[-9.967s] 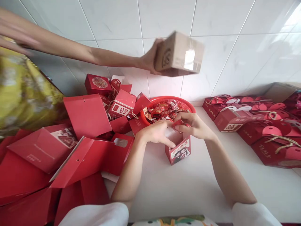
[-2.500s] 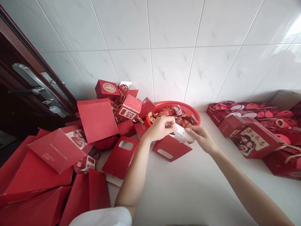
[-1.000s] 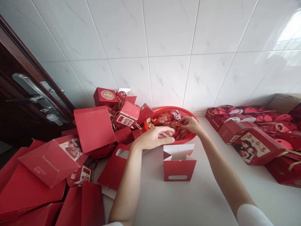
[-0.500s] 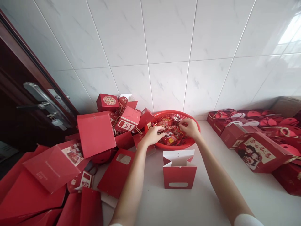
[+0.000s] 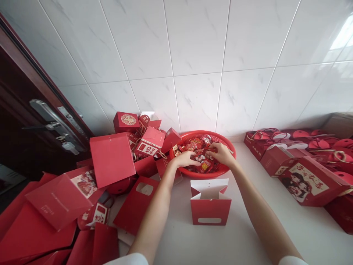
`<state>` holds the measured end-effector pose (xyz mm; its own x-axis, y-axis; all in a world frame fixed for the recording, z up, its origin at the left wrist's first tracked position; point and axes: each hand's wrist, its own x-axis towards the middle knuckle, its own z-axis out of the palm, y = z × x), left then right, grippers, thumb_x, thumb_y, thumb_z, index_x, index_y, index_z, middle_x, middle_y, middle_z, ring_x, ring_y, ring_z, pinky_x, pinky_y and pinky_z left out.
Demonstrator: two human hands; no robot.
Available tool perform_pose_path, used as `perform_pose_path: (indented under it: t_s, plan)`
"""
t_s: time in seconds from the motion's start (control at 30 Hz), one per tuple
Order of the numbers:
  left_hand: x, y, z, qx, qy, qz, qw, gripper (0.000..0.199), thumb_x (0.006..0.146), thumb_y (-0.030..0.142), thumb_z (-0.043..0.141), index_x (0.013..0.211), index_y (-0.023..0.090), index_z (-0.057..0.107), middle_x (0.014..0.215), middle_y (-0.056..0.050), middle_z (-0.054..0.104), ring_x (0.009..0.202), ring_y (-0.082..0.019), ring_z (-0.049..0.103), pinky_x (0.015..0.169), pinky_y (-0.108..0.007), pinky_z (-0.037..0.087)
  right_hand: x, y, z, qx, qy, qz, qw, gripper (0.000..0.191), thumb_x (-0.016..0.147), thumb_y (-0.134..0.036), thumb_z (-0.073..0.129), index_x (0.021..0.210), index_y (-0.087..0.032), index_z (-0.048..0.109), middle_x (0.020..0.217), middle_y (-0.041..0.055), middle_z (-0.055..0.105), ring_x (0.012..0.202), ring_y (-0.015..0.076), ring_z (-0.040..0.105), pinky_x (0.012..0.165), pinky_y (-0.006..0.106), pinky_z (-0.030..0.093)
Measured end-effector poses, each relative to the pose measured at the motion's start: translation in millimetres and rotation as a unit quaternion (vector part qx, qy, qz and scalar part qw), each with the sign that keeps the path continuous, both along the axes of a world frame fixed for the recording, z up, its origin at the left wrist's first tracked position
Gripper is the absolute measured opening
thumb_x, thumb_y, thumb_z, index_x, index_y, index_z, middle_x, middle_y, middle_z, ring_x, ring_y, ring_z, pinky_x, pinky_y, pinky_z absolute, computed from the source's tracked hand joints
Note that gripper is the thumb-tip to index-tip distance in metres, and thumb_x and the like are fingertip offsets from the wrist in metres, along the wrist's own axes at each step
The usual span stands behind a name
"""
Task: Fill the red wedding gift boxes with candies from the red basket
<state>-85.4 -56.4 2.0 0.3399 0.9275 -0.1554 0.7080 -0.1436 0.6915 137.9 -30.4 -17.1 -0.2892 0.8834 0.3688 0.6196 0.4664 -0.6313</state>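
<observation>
A red plastic basket [image 5: 203,175] with a perforated wall holds a heap of wrapped candies [image 5: 195,144], mostly in red wrappers. My left hand [image 5: 185,159] reaches over its left side, fingers stretched and thumb apart, touching the heap. From the right, my right hand [image 5: 223,154] dips in with its fingers bent together at a wrapped candy [image 5: 209,154]; the fingertips are partly hidden among the wrappers. Between my forearms, in front of the basket, a red paper gift box [image 5: 211,211] stands upright, its top open and white inside.
Red boxes [image 5: 113,160], some folded up and some flat, are piled on the left. Along the right stand rows of closed red gift boxes [image 5: 311,180] with rope handles. A tiled wall [image 5: 197,103] rises behind the white table [image 5: 176,239]; a dark door [image 5: 16,92] is at left.
Both hands have moved closer together over the candies, the left one shifting right and lower. A red packet between them shows more plainly. The open box stays in place.
</observation>
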Motion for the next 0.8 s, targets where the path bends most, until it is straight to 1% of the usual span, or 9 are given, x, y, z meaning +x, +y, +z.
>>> perform_pose_path:
  t_s: [0.07,0.17,0.23,0.3,0.43,0.57,0.63,0.73,0.8]
  plan:
    - [1,0,-0.8,0.009,0.008,-0.004,1.0,0.048,0.065,0.048,0.081,0.101,0.018,0.07,0.111,-0.008,0.075,0.106,-0.03,0.068,0.087,-0.033,0.049,-1,-2,0.8,-0.012,0.057,-0.028,0.998,0.026,0.079,-0.045,0.063,0.07,-0.024,0.051,0.068,0.0013,0.061,0.065,0.0208,0.054,0.064,0.033,0.037]
    - [1,-2,-0.7,0.015,0.01,-0.018,1.0,0.043,0.066,0.053,0.079,0.089,0.018,0.068,0.097,-0.004,0.074,0.096,-0.028,0.068,0.082,-0.032,0.049,-1,-2,1.4,-0.015,0.147,-0.089,0.985,0.027,0.079,-0.05,0.061,0.074,-0.024,0.051,0.071,0.0022,0.063,0.066,0.0218,0.055,0.063,0.034,0.039]
    - [0,-3,-1.1,0.013,-0.002,-0.023,1.0,0.043,0.067,0.054,0.078,0.088,0.018,0.066,0.092,-0.003,0.073,0.093,-0.027,0.068,0.08,-0.032,0.049,0,-2,1.4,-0.005,0.189,-0.124,0.974,0.03,0.076,-0.052,0.062,0.075,-0.024,0.051,0.075,0.0035,0.065,0.07,0.0225,0.057,0.065,0.034,0.041]
    - [0,-3,-2.8,0.024,-0.023,-0.012,0.999,0.044,0.068,0.052,0.078,0.093,0.018,0.066,0.098,-0.004,0.073,0.096,-0.027,0.068,0.084,-0.033,0.05,2,-1,1.0,0.003,0.216,-0.14,0.966,0.033,0.075,-0.054,0.064,0.075,-0.024,0.05,0.076,0.0039,0.064,0.071,0.0224,0.056,0.066,0.034,0.042]
    - [-2,0,-9.8,0.061,-0.089,0.049,0.993,0.046,0.074,0.044,0.075,0.109,0.016,0.065,0.12,-0.01,0.071,0.112,-0.028,0.065,0.098,-0.036,0.048,5,1,-0.9,0.015,0.249,-0.159,0.955,0.036,0.074,-0.055,0.066,0.075,-0.024,0.048,0.078,0.0029,0.063,0.074,0.0215,0.055,0.069,0.034,0.044]
    - [-1,1,-13.1,0.067,-0.179,0.075,0.979,0.045,0.08,0.037,0.072,0.118,0.016,0.062,0.129,-0.011,0.069,0.12,-0.026,0.063,0.102,-0.035,0.047,6,4,-3.7,-0.003,0.284,-0.157,0.946,0.036,0.074,-0.055,0.066,0.075,-0.024,0.047,0.077,0.0013,0.061,0.073,0.0205,0.056,0.067,0.033,0.044]
    - [0,0,-11.6,0.065,-0.203,0.101,0.972,0.043,0.082,0.035,0.071,0.12,0.017,0.062,0.129,-0.01,0.069,0.12,-0.025,0.064,0.101,-0.034,0.049,6,5,-5.1,-0.01,0.297,-0.148,0.943,0.036,0.074,-0.055,0.066,0.074,-0.025,0.046,0.074,0.0005,0.059,0.072,0.0198,0.055,0.064,0.032,0.044]
    - [1,-2,-7.8,0.068,-0.207,0.131,0.967,0.036,0.084,0.039,0.071,0.112,0.016,0.064,0.117,-0.008,0.073,0.111,-0.024,0.067,0.094,-0.032,0.052,6,5,-6.3,-0.016,0.308,-0.143,0.94,0.037,0.073,-0.054,0.068,0.072,-0.025,0.045,0.072,0.0004,0.058,0.07,0.0193,0.055,0.063,0.032,0.045]
    - [1,-3,-6.4,0.075,-0.205,0.141,0.965,0.036,0.084,0.041,0.071,0.107,0.015,0.065,0.111,-0.007,0.074,0.104,-0.023,0.068,0.088,-0.031,0.054,6,5,-6.2,-0.023,0.313,-0.139,0.939,0.037,0.073,-0.055,0.069,0.073,-0.025,0.046,0.073,0.0011,0.06,0.07,0.0199,0.057,0.062,0.032,0.046]
